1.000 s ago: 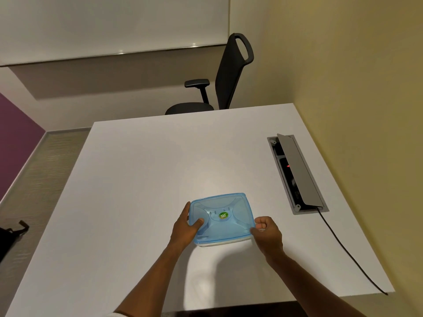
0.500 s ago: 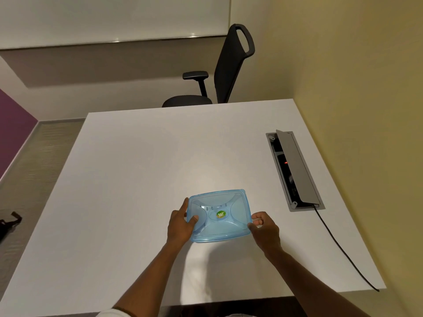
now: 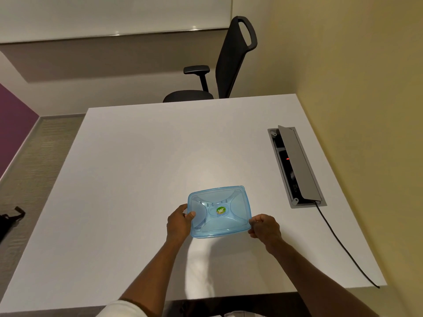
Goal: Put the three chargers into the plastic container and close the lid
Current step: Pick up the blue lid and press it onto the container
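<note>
A plastic container with a translucent blue lid and a round green sticker sits near the front middle of the white table. The lid lies flat over the container. My left hand grips the lid's left edge, thumb on top. My right hand pinches the lid's right front corner with curled fingers. The lid hides the inside, so no chargers are visible.
An open cable hatch with a raised grey flap is set into the table at the right; a black cable runs from it over the front edge. A black office chair stands behind the table. A dark object lies on the floor at left.
The container and both hands sit a little lower and nearer in view as the camera shifted. The white base that showed under the lid's front edge is now covered.
</note>
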Motion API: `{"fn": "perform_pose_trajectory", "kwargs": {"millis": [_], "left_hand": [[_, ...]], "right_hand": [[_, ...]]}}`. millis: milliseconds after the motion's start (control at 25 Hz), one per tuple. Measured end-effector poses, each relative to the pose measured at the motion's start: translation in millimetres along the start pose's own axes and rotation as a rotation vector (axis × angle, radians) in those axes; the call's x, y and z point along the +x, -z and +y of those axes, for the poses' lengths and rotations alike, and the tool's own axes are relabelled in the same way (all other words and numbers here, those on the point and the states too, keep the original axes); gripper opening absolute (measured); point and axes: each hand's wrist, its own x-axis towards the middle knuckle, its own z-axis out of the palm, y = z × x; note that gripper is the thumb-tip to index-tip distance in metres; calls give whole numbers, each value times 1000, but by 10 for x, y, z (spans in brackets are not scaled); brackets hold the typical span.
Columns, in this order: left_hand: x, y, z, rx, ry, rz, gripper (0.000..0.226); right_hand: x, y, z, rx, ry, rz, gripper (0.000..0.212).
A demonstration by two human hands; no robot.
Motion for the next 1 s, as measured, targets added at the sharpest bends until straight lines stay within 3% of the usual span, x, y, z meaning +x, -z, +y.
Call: {"fn": "perform_pose_trajectory", "kwargs": {"millis": [240,480,880,1000], "left_hand": [[7,-35,-43,-8,91,68,19],[-50,-76,-33,-66,122,118,29],[-32,34,27,-104,156,30,30],[60,102,34,-100,169,-22,27]], "right_hand": [[45,-49,-60,1,-80,-26,7],[104,-89,-41,14,-109,-69,10],[120,-33,-10,21,-71,-89,16],[137,69,-3,32,-86,-190,23]]}}
